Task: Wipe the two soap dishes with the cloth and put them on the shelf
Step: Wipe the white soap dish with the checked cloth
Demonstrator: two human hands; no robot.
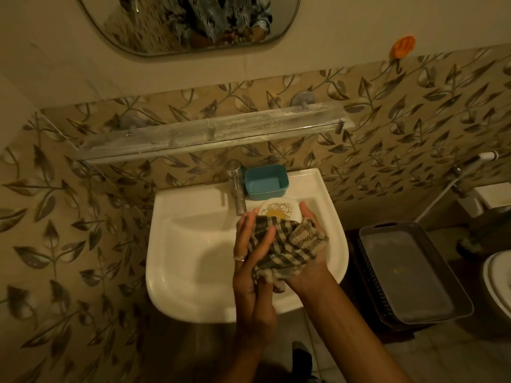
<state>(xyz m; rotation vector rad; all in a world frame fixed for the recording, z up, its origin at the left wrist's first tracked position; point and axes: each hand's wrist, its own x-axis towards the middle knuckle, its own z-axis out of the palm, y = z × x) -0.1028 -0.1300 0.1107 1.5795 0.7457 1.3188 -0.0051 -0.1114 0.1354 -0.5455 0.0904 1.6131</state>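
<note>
A checked cloth (284, 246) is bunched between both my hands over the right side of the white sink (193, 272). My left hand (253, 244) presses on it from the left; my right hand (309, 261) cups it from below. A white soap dish (279, 210) with a gold pattern peeks out past the cloth; whether a hand grips it I cannot tell. A blue soap dish (266, 183) stands on the sink's back ledge beside the tap (238, 189). The glass shelf (210, 134) hangs on the wall above.
A mirror (188, 20) hangs over the shelf. A dark plastic basket with a tray (409, 275) stands right of the sink, with a toilet (497, 286) at the far right. An orange hook (404, 45) sticks to the wall.
</note>
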